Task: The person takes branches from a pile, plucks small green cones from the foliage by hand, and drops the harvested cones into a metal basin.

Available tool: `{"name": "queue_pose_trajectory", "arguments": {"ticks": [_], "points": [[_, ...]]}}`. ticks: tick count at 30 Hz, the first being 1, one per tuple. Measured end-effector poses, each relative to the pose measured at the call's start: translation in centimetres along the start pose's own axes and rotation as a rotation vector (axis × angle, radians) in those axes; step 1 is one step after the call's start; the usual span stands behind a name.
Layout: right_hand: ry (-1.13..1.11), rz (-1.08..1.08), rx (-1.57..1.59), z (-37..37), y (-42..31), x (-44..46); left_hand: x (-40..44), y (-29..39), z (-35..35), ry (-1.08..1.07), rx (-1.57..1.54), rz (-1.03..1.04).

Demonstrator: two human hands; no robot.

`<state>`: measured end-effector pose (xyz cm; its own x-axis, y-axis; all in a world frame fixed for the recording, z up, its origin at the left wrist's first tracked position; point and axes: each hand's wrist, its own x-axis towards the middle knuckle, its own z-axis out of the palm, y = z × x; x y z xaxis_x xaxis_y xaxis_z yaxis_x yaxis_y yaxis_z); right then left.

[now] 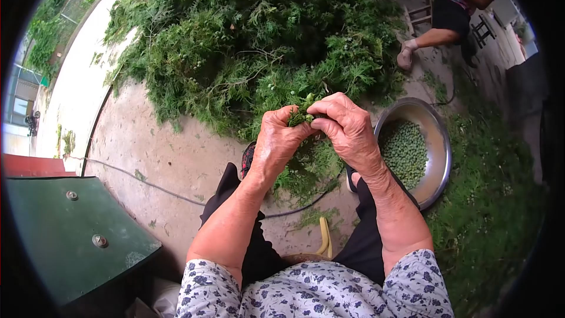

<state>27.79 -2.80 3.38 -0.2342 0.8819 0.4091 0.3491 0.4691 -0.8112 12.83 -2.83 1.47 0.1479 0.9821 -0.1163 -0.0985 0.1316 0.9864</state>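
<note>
A small conifer sprig (297, 117) with pale green cones is held between my hands, above the ground in front of my knees. My left hand (276, 141) is closed around its leafy stem. Thumb and forefinger of my right hand (349, 129) pinch at the cones on its tip; exactly what lies between them is partly hidden. To the right of my right forearm stands a steel bowl (442, 135), partly filled with small green cones (406, 154). A large heap of cut conifer branches (253, 47) lies just beyond my hands.
Stripped greenery (477, 212) covers the ground at the right. A dark cable (147, 184) crosses the concrete toward my feet. A green panel (76, 229) with metal knobs stands at the lower left. Another person (453, 20) sits at the upper right, beside the heap.
</note>
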Motion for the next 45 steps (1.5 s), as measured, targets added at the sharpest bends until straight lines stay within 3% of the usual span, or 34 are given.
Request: {"name": "queue_pose_trajectory", "arguments": {"ticks": [5,7,8,10,12,15,20,23,26,31,36,38,40,45], "points": [[0.018,0.005,-0.019,0.2,-0.1,-0.3,-0.1,0.4,-0.5,-0.047,0.076,-0.05],[-0.053,0.427,0.324,-0.4,-0.6,-0.3,-0.2,1.2,-0.3,-0.085,0.078,-0.069],[-0.05,0.427,0.325,-0.5,-0.2,-0.4,-0.4,2.1,0.0,-0.059,0.0,-0.114],[0.029,0.606,0.924,-0.9,0.9,-0.5,-0.5,2.5,0.2,-0.036,-0.077,-0.157],[0.037,0.589,1.005,-1.4,1.0,-0.2,-0.5,2.2,0.0,-0.055,-0.207,-0.136],[0.124,0.576,1.283,-1.8,1.5,0.2,-0.4,2.5,-0.6,-0.12,-0.146,-0.183],[0.095,0.627,1.2,-1.8,1.5,0.2,-0.4,2.8,-0.8,-0.178,0.041,-0.202],[0.005,0.619,0.82,-1.7,0.9,0.2,-0.7,3.2,-0.1,-0.18,0.129,-0.209],[-0.089,0.588,0.696,-1.6,0.2,0.2,-0.6,2.4,-0.1,-0.18,0.142,-0.15],[-0.049,0.651,0.693,-1.1,0.6,-0.1,-0.6,2.4,-0.2,-0.208,0.211,-0.101],[0.187,0.808,1.089,0.0,1.3,-1.1,-0.5,2.4,0.0,-0.199,0.181,-0.086],[0.184,0.81,1.128,-0.1,1.9,-1.2,-0.5,2.4,-0.1,-0.201,0.202,-0.066],[0.182,0.727,1.408,-1.0,2.7,-1.0,-0.6,2.3,-0.1,-0.204,0.222,-0.047],[0.178,0.629,1.302,-2.7,1.1,-0.1,-0.7,2.1,0.2,-0.143,0.158,-0.097]]}}
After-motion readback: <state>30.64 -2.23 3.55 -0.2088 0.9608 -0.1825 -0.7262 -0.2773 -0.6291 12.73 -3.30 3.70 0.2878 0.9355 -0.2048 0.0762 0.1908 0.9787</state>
